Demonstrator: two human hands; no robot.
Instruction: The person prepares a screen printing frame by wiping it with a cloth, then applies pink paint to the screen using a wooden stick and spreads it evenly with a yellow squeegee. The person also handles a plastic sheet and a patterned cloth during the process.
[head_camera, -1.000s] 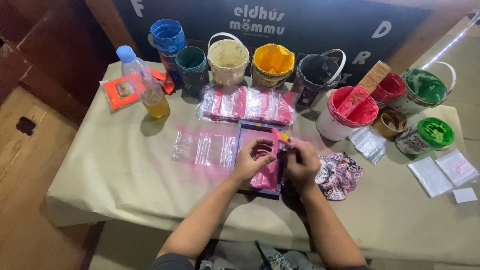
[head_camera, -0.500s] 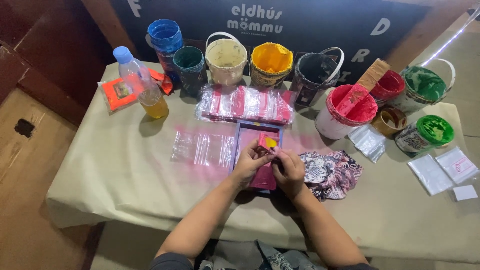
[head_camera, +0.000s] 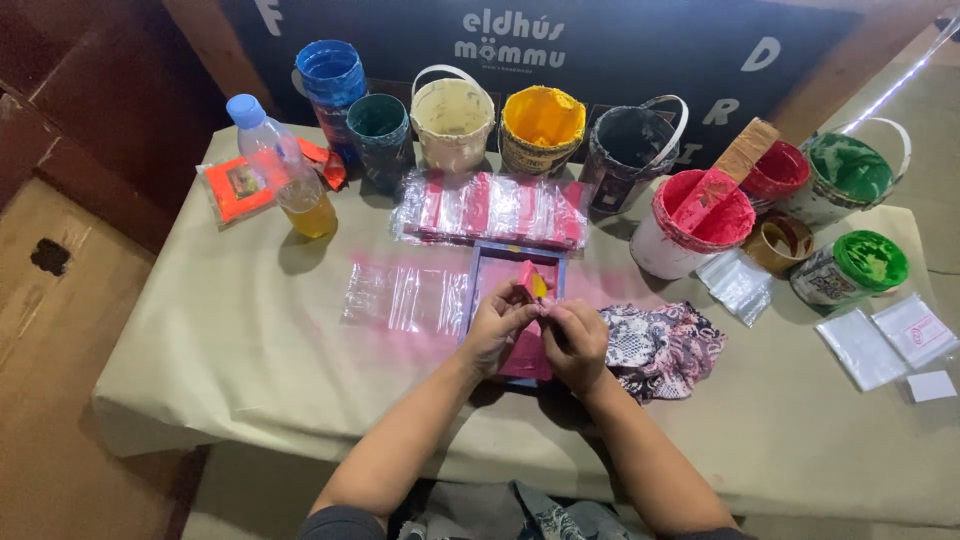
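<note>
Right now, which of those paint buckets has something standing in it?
The white bucket with red paint, right of the hands: a paint-smeared flat stick leans in it. The yellow bucket and green bucket hold no tool.

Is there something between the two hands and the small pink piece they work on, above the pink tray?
Nothing visible stands between them. The left hand and the right hand both already touch the small pink piece with their fingertips, over the pink tray. The patterned cloth lies beside the right hand, apart from the piece.
</note>
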